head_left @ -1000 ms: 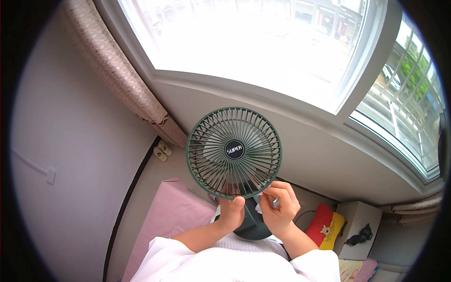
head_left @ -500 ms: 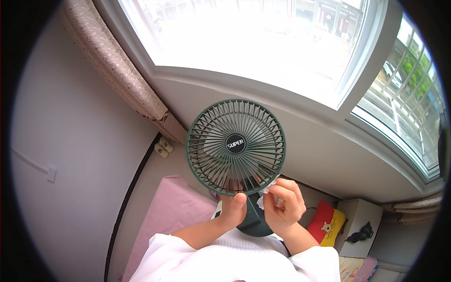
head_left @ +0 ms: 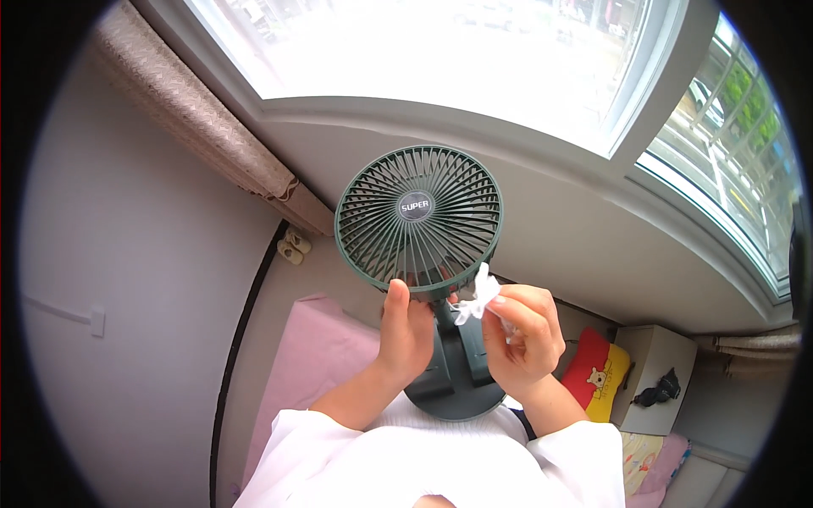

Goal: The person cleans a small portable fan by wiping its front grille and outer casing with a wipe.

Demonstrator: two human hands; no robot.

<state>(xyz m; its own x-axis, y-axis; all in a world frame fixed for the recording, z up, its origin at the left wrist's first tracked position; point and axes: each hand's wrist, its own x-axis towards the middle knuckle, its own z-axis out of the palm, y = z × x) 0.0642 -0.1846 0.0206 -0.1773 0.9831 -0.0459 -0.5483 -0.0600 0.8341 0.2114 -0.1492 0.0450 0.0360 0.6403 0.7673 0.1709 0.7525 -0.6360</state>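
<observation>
A dark green desk fan with a round slatted grille is in front of my chest, its head tilted and facing up. My left hand grips the lower rim of the fan head, thumb on the front and fingers behind the grille. A crumpled white tissue is pinched between the thumb and fingers of my right hand, close to the lower right of the rim. Below, the fan's neck and round base rest against my white top.
A pink-covered surface lies to the left, with small pale shoes on the floor beyond. At right are a red and yellow cushion and a cabinet with a black item. A bright window and curtain stand ahead.
The fan head has moved up and tipped back, showing more of the neck and base. My right hand with the tissue has drawn slightly away from the rim; the left still grips the fan.
</observation>
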